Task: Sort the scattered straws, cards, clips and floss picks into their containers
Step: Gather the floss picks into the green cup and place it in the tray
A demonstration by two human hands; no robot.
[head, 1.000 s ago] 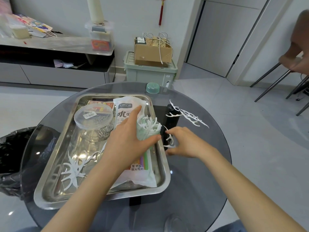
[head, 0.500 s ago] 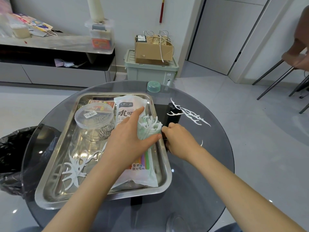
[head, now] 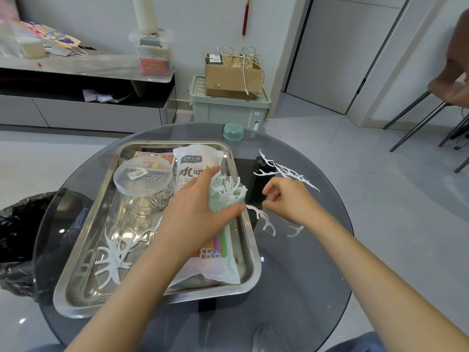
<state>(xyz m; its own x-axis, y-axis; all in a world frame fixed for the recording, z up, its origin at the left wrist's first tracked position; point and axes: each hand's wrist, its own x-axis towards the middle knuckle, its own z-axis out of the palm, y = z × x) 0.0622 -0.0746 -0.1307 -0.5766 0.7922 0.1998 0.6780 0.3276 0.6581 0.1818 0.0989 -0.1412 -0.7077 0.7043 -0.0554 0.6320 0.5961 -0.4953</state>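
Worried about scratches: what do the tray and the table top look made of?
Tray: probably stainless steel, polished; it mirrors the floss picks lying in it. Table top: tinted glass, glossy; the floor shows through it.

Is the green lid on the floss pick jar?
No, the green lid sits on the glass table beyond the tray; the left hand holds the open jar.

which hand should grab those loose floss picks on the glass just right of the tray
Right. The right hand hovers beside the loose floss picks on the glass table, with nothing visible in it. The left hand grips the floss pick jar over the tray, so it is occupied.
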